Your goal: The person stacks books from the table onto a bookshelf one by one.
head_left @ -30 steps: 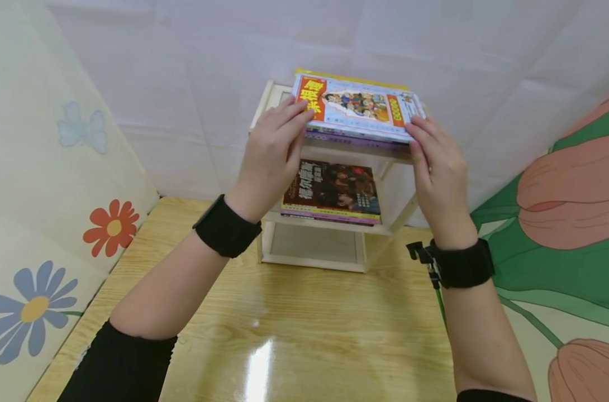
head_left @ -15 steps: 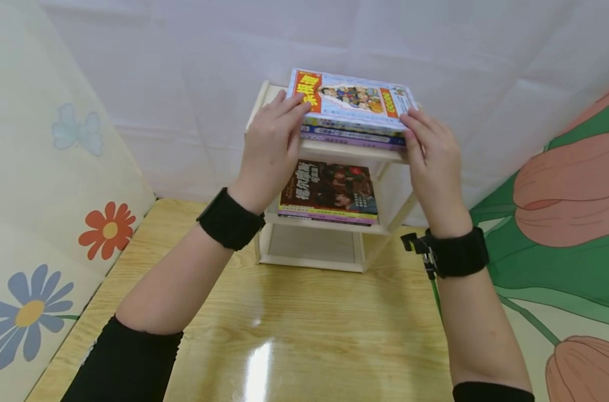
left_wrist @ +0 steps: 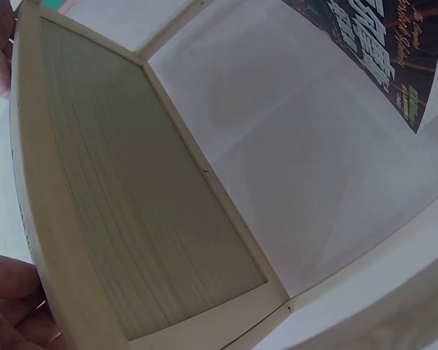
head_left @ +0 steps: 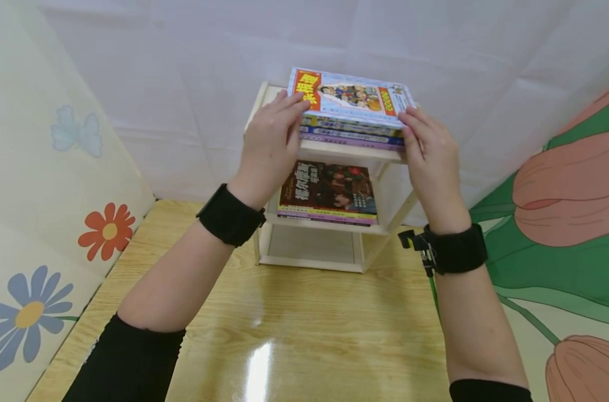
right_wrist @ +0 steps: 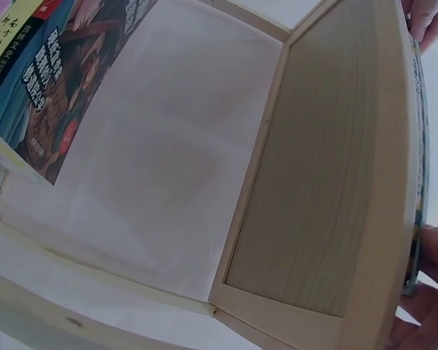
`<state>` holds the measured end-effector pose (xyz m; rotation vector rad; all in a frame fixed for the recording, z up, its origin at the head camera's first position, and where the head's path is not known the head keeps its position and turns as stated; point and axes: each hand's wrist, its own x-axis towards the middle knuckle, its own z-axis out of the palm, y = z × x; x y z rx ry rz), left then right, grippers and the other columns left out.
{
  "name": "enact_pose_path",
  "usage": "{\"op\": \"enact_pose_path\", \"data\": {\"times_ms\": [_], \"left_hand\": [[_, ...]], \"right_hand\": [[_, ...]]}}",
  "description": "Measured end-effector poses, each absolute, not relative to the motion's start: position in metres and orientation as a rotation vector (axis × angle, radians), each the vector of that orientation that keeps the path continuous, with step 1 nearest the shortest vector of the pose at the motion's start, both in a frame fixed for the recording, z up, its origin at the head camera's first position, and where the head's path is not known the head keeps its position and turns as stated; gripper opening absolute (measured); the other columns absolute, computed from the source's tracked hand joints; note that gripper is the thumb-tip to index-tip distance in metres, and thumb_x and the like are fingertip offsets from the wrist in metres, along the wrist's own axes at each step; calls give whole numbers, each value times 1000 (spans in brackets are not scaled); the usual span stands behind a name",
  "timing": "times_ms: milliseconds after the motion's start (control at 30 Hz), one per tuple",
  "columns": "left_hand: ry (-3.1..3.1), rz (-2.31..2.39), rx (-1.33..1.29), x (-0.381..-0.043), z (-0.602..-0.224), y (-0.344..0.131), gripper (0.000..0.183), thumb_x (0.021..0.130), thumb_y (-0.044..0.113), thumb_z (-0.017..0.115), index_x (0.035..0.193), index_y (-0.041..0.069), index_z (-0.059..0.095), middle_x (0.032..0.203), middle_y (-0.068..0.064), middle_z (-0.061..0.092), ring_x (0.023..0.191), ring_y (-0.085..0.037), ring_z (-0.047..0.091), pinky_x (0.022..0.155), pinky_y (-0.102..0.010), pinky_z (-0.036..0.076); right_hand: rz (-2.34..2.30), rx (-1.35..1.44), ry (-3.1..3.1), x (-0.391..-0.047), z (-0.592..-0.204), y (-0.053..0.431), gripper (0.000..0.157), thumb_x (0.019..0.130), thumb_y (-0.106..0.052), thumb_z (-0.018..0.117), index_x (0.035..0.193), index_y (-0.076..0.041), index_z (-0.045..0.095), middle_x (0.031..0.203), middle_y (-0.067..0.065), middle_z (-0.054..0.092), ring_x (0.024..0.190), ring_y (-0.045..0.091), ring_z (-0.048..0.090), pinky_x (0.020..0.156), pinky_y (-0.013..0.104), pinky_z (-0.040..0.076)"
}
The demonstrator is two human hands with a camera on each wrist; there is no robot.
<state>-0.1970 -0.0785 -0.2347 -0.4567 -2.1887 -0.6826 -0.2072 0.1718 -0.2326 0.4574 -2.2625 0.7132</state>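
Note:
A neat stack of books (head_left: pixel 352 137) lies on the top shelf of a small cream rack (head_left: pixel 312 261). Its uppermost book (head_left: pixel 352 95) has a light blue cover with a red title panel and cartoon figures. My left hand (head_left: pixel 271 137) holds the stack's left end, fingers over the cover's edge and thumb at the front corner. At the opposite end, my right hand (head_left: pixel 432 153) grips the front right corner, thumb along the front edge. Both wrist views look up from below at the shelf's underside; part of my right hand (right_wrist: pixel 431 292) shows at its edge.
A second pile with a dark-covered book (head_left: pixel 329 187) on top lies on the middle shelf. Below it is the bottom shelf panel (head_left: pixel 312 244). The rack stands on a wood-grain surface (head_left: pixel 304 324), with a white cloth backdrop (head_left: pixel 194 72) behind and painted panels on both sides.
A yellow edge that stuck out behind the top book is now out of sight. The books moved slightly left in view, their front spines showing more. Both hands kept their places on the stack.

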Motion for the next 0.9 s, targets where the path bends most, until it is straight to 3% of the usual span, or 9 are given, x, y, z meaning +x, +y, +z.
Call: {"op": "enact_pose_path", "data": {"times_ms": [567, 700, 900], "left_hand": [[-2125, -584, -533, -200, -242, -85, 36, 98, 20, 42, 127, 4, 58, 134, -8, 50, 129, -16, 33, 105, -27, 24], [-2106, -510, -546, -199, -247, -87, 42, 97, 23, 45, 134, 3, 51, 140, -12, 42, 131, -19, 30, 105, -32, 26], [-2113, -432, -540, -196, -256, -87, 58, 95, 22, 47, 145, 0, 28, 150, -16, 21, 137, -22, 14, 108, -35, 18]], "right_hand": [[664, 459, -2257, -210, -240, 166, 41, 100, -31, 39, 132, -11, 54, 140, -2, 42, 128, 3, 30, 106, 25, 21], [623, 467, -2246, -211, -243, 165, 44, 100, -32, 38, 136, -9, 49, 144, 2, 38, 130, 9, 29, 107, 29, 21], [583, 511, -2187, -208, -249, 167, 48, 99, -29, 42, 141, -8, 42, 148, 6, 29, 134, 13, 21, 108, 32, 17]]}}
